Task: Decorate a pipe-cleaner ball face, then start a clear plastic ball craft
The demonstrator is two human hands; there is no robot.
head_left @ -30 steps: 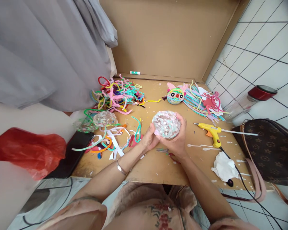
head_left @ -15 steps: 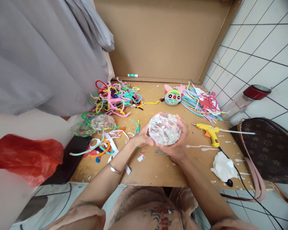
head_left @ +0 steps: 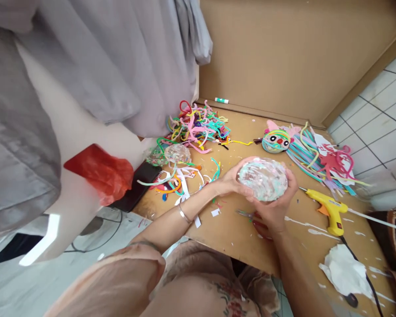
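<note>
Between both hands I hold a round, see-through shell (head_left: 262,179) mottled with white, pink and mint bits, just above the table. My left hand (head_left: 236,181) closes on its left side, and my right hand (head_left: 280,207) wraps its right and lower side. Under my right wrist lies a tool with dark red handles (head_left: 261,226), partly hidden. A similar mottled shell (head_left: 178,153) rests at the left of the table. Beyond my hands lies a round decorated face (head_left: 276,141) with button-like eyes, a red nose and pink ears.
A yellow glue gun (head_left: 330,209) with its stick lies at right, beside crumpled white paper (head_left: 345,270). Tangled pipe cleaners (head_left: 201,125) heap at the back left; more pipe cleaners (head_left: 305,154) lie at right. A red plastic bag (head_left: 102,174) is at far left.
My view has turned left, so everything sits further right in the picture; the right-hand bag is largely cut off. Both hands keep their hold on the mottled shell.
</note>
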